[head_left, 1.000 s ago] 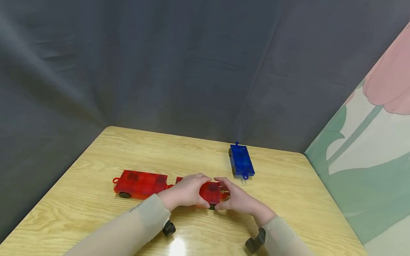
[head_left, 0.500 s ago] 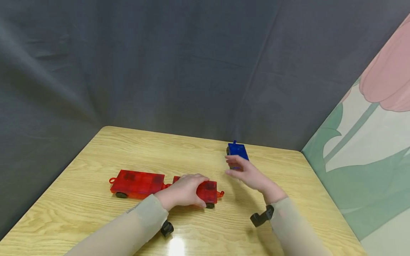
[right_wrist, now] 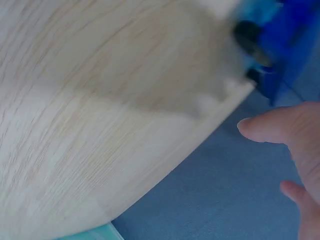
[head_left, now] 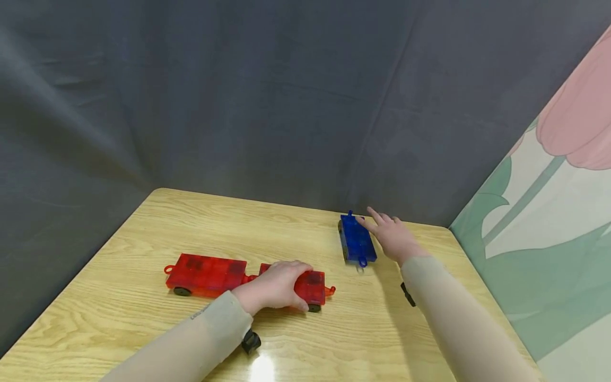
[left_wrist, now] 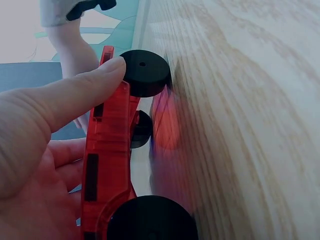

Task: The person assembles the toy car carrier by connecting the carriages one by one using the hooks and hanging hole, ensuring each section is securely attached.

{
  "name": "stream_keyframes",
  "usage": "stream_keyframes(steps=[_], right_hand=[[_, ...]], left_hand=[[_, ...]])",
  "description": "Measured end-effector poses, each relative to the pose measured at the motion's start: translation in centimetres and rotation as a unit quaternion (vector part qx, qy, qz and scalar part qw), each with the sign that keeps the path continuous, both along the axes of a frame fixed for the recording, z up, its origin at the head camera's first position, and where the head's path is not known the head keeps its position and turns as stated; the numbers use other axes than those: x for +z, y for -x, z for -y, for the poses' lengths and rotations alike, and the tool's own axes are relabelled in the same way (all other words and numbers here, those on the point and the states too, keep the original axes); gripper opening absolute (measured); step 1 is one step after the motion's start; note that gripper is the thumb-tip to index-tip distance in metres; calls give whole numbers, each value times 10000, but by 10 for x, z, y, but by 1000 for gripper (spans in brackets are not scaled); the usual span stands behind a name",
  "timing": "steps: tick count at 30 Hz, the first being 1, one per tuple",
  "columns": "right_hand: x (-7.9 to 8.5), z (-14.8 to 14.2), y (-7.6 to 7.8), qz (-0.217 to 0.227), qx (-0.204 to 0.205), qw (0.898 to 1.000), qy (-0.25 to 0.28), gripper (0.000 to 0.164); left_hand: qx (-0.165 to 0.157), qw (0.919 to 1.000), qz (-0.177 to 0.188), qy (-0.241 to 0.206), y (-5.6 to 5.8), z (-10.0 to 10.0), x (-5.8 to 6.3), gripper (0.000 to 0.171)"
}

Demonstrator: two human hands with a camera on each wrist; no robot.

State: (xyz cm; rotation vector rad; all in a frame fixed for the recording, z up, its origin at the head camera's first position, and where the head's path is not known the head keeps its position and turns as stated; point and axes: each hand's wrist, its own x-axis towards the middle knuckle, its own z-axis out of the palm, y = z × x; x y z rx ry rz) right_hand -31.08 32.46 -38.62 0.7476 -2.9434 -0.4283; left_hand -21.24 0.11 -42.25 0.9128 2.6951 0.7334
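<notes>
My left hand (head_left: 273, 287) grips a translucent red toy train car (head_left: 312, 287) at the middle of the table. In the left wrist view the thumb presses along one side of this red car (left_wrist: 107, 150), above its black wheels, and fingers curl on the far side. Coupled behind it on the left stands a longer-looking red car (head_left: 205, 273) with a ring at its end. A translucent blue toy train car (head_left: 358, 240) stands near the back edge. Beside its right side my right hand (head_left: 392, 236) reaches out with fingers spread and straight, fingertips overlapping its far corner.
The wood-grain table (head_left: 119, 297) ends at a dark curtain (head_left: 267, 106) behind and on the left. A flower-patterned panel (head_left: 563, 228) borders the right side. The front red car has a hook (head_left: 330, 291) pointing right; a ring (head_left: 363, 262) on the blue car faces me.
My right hand has let go of the front red car's right end and moved right and back to the blue car. The left hand keeps its grip; the red cars stay put.
</notes>
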Motion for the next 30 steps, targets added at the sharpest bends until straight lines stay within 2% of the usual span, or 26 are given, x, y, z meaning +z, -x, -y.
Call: stream_keyframes(steps=[3,7,10,13,17,25,30], right_hand=[[-10,0,7,-190,276,9971,-689,98],[-13,7,9,-320,610,9892,-1290,110],[-14,10,8,-349,720,9856,-1491,118],[-15,9,8,-325,783,9839,-1575,118],[-18,5,7,-198,919,9859,-1382,110],[-13,-2,5,22,1119,9920,-584,90],[-4,-5,0,359,837,9958,-132,88]], left_hand=[[-10,10000,9,4,-1,-1,1,83],[-19,10000,28,-3,-1,-2,2,83],[-22,10000,5,2,-1,-4,1,84],[-18,10000,-5,-4,-1,-5,0,84],[-26,10000,32,-36,-2,-7,0,85],[-70,10000,28,-57,-3,-9,1,85],[-53,10000,-5,-58,-3,-9,3,85]])
